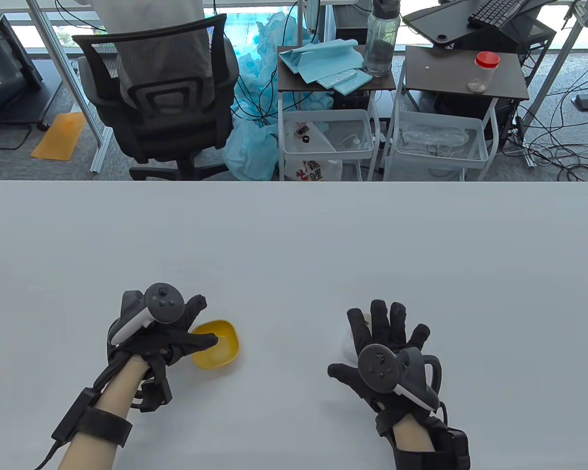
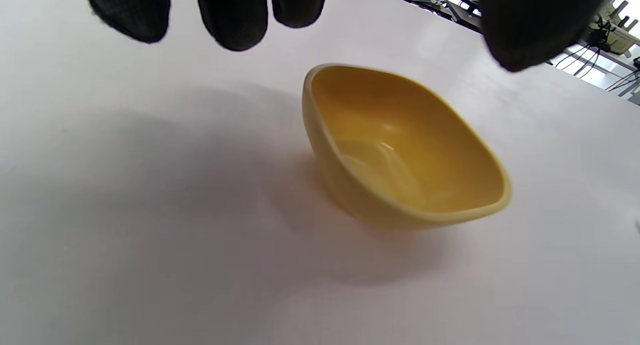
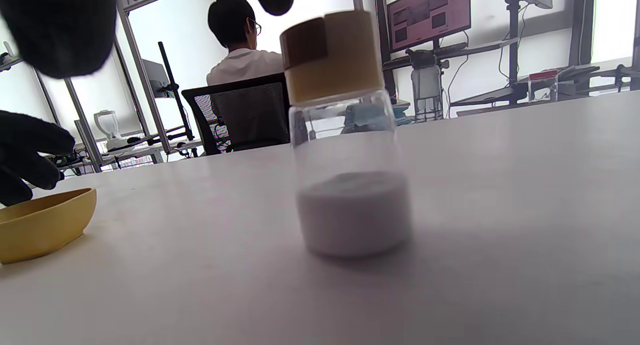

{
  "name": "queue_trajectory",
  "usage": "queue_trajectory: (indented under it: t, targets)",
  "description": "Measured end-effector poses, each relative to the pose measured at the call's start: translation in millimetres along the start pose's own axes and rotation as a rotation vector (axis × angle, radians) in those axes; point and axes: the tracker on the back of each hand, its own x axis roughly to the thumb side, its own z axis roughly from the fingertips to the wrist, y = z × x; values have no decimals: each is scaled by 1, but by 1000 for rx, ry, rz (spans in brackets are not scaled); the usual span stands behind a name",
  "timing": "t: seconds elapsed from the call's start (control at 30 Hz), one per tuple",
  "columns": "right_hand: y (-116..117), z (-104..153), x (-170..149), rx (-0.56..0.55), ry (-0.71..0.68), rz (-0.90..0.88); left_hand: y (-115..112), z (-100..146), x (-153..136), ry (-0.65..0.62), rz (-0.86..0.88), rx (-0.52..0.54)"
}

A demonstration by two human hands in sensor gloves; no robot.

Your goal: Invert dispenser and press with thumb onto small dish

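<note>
Left hand [image 1: 152, 338] hovers open by the yellow dish [image 1: 217, 343], maybe touching its rim; right hand [image 1: 387, 352] spread open above the upright dispenser [image 3: 345, 135], holding nothing.

Yellow dish [image 1: 216, 345], black-gloved hands [image 1: 159, 333]

Black knit gloves on left hand [image 1: 161, 338] and right hand [image 1: 387, 352] — grey-white trackers, bare forearms, black wrist straps, cables.
</note>
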Motion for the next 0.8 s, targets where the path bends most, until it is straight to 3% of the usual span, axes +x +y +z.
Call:
queue_trajectory:
  t: [0.33, 0.8]
  targets:
    - [1, -1, 0, 6, -5, -24, -4, -22, -7, 71, -8, -50]
    - [0, -2, -2, 16, 3, -45, -13, -37, -12, 51, -13, -61]
